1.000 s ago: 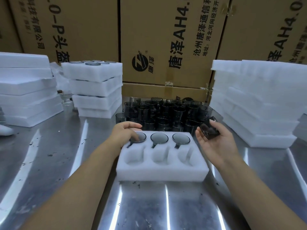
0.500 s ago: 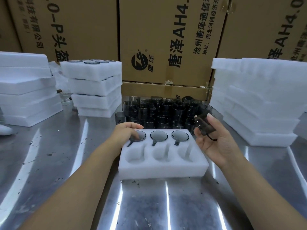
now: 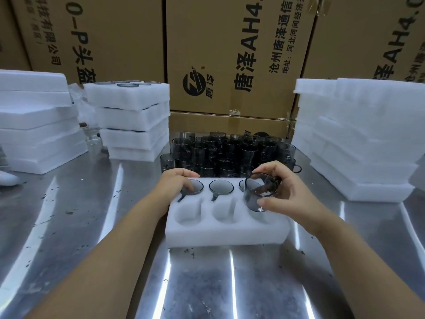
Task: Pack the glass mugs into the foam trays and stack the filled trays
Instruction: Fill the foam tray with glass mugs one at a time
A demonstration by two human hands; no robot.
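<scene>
Right hand (image 3: 285, 199) pinches a smoky mug (image 3: 259, 192) above the near-right pocket — left hand (image 3: 178, 183), fingers flat, steadies the foam tray (image 3: 227, 233) against sliding.

Tray (image 3: 227, 229): white foam, six pockets, far three filled. Mug (image 3: 259, 192): smoky glass, tilted, above near-right pocket. Loose mugs (image 3: 230, 153): clustered behind tray.

The mug (image 3: 259, 194) in my right hand (image 3: 291, 198) hides most of the third packed mug (image 3: 242, 184); its own handle is lost behind my fingers (image 3: 276, 168). The boxes' (image 3: 230, 54) print runs off the top edge.
</scene>
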